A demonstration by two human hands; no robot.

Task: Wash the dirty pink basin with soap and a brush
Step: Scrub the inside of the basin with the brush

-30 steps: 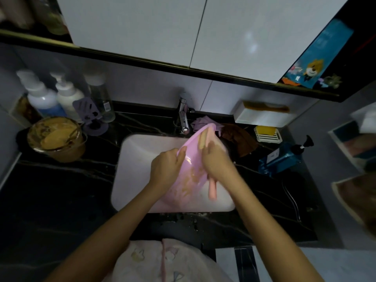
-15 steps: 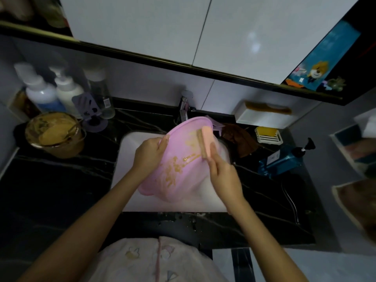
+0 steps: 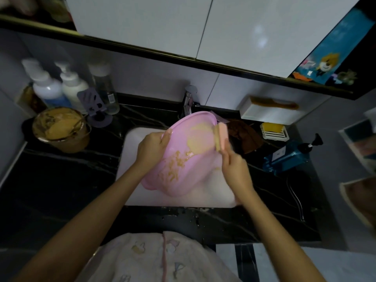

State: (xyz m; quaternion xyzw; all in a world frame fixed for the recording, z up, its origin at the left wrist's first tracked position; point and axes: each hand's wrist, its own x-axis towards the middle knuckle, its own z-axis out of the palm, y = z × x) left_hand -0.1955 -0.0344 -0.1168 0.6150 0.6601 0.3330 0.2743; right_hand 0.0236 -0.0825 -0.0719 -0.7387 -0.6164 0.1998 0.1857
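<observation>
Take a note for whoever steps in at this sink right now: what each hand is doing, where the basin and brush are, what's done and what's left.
Left hand: grips the pink basin by its left rim, tilted over the white sink.
Right hand: holds the pink brush, bristles against the basin's inner wall near the upper right rim.
Done: basin and brush are in hand and the brush is on the basin.
Left: brown residue smears much of the inside, so scrub it off, then rinse. No lather shows. A blue pump bottle lies on the counter to the right.
</observation>
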